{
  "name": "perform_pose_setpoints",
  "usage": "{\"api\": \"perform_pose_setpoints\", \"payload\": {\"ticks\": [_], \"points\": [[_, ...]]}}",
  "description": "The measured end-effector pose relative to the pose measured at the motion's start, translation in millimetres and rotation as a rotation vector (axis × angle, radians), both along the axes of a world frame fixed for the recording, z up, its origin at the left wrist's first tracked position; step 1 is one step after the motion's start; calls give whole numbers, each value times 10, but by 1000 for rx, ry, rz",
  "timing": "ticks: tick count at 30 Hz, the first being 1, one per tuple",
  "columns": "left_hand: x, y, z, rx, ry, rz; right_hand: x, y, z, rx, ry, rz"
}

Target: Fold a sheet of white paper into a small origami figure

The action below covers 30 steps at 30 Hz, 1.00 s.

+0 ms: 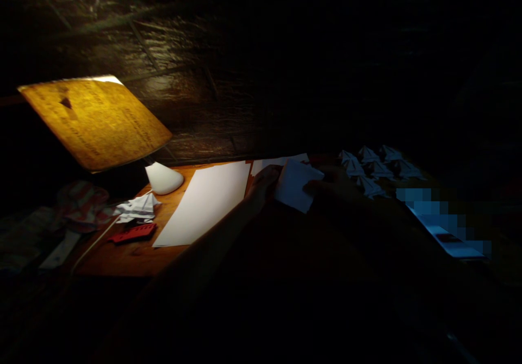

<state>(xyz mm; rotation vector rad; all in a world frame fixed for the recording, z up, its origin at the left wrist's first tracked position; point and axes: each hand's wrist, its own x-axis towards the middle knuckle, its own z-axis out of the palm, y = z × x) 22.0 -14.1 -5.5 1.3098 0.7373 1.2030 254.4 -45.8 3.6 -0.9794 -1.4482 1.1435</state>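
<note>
Between my two hands is a folded sheet of white paper [294,185], raised and tilted above the dark part of the table. My left hand [265,183] is closed on its left edge. Deep in shadow, my right hand [326,187] pinches its right side, the thumb lying over the paper. A large white sheet [207,203] lies flat to the left of my hands. Behind the folded piece another white sheet [281,162] shows in part. Off to the right, several folded paper figures [377,169] stand in rows.
A lit lamp with a yellow shade [98,122] and white base [164,179] stands at the left. Near it are a folded paper piece [138,207], a red object [134,233], a cord [98,246] and striped cloth [84,206]. A glowing screen [452,236] lies right. A wall rises behind.
</note>
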Motion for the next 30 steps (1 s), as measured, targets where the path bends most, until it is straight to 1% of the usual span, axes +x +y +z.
{"api": "perform_pose_setpoints", "payload": {"ticks": [2,3,5,9,13,16,18,21,23,28,30], "points": [[0,-47,27,29,52,-19,-38,-59,2,5,-26,124],[6,-73,42,30,89,-5,-57,-85,5,10,-29,166],[23,-118,76,23,164,52,-86,-120,15,18,-26,194],[54,-167,148,53,211,141,-98,-106,37,74,-36,96],[63,-190,197,81,179,144,-88,-54,17,89,-43,-16],[58,-196,206,134,151,137,-91,-55,-5,68,-51,-17],[49,-192,204,178,172,173,-99,-81,0,68,-65,6],[34,-180,197,208,228,256,-116,-133,42,126,-106,38],[29,-174,193,215,241,283,-127,-159,77,171,-121,39],[28,-173,189,224,232,272,-133,-165,108,231,-153,-36],[27,-174,186,223,237,263,-127,-158,102,243,-166,-44]]}}
